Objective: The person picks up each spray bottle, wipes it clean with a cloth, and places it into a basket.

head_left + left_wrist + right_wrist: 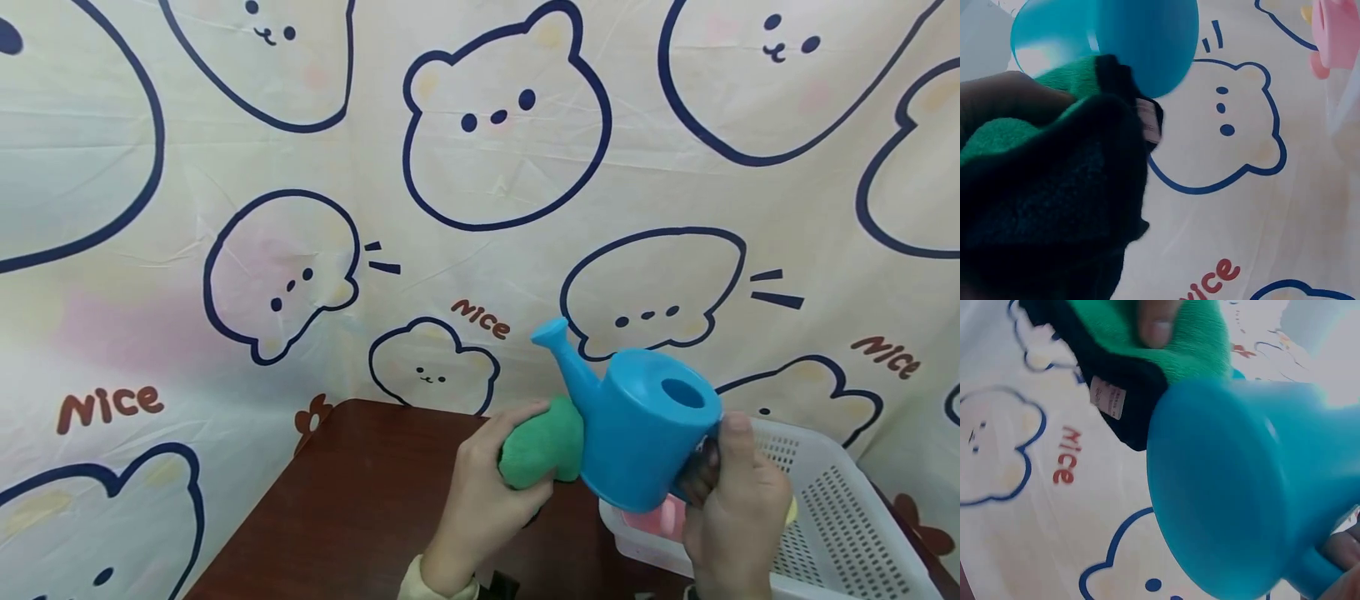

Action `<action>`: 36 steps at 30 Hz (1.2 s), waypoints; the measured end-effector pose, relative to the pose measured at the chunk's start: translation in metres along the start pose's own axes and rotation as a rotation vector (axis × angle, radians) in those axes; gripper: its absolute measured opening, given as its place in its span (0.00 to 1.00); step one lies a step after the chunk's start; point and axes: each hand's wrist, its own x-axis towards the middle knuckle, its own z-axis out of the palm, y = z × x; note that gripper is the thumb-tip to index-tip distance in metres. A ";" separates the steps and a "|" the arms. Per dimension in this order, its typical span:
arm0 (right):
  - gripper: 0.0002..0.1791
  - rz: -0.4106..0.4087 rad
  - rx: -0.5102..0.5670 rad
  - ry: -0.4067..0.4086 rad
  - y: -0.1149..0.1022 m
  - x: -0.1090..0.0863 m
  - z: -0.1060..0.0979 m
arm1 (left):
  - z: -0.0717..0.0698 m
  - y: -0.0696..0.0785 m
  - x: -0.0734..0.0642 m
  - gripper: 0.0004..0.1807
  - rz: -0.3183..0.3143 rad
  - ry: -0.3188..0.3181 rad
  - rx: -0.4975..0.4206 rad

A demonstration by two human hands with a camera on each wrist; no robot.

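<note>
A blue watering can (647, 433) is held up over the table, its spout pointing up and to the left. My right hand (738, 500) grips the can by its handle, which shows in the right wrist view with fingers (1342, 550) around it. In my left hand (491, 492) is a bunched green cloth (542, 443), pressed against the can's side below the spout. Both wrist views show the cloth's dark edging and a small white label (1108, 398) on it. The left thumb (1159, 325) lies over the cloth in the right wrist view.
A white perforated basket (847, 508) stands on the right of the dark brown table (360, 492), partly behind the right hand. Pink items (660, 518) lie inside it. A cartoon-printed curtain (495, 167) hangs behind the table.
</note>
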 end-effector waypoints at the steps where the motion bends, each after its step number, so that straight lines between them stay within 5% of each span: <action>1: 0.34 -0.013 -0.021 0.016 0.001 -0.001 0.002 | 0.001 0.001 0.000 0.40 -0.014 -0.001 0.001; 11: 0.35 -0.037 -0.280 0.016 0.005 -0.010 0.006 | 0.003 0.007 0.000 0.37 -0.119 0.078 -0.083; 18: 0.33 -0.005 -0.409 -0.069 0.007 -0.012 0.007 | 0.004 0.007 0.000 0.37 -0.111 0.196 -0.108; 24: 0.34 -0.009 -0.544 -0.098 0.005 -0.014 0.009 | 0.010 0.002 -0.001 0.41 0.047 0.308 0.023; 32: 0.34 0.049 -0.468 -0.107 0.002 -0.017 0.010 | 0.016 0.000 -0.002 0.38 0.320 0.397 0.251; 36: 0.33 0.109 -0.402 -0.111 0.000 -0.017 0.011 | 0.016 -0.001 -0.001 0.27 0.490 0.403 0.335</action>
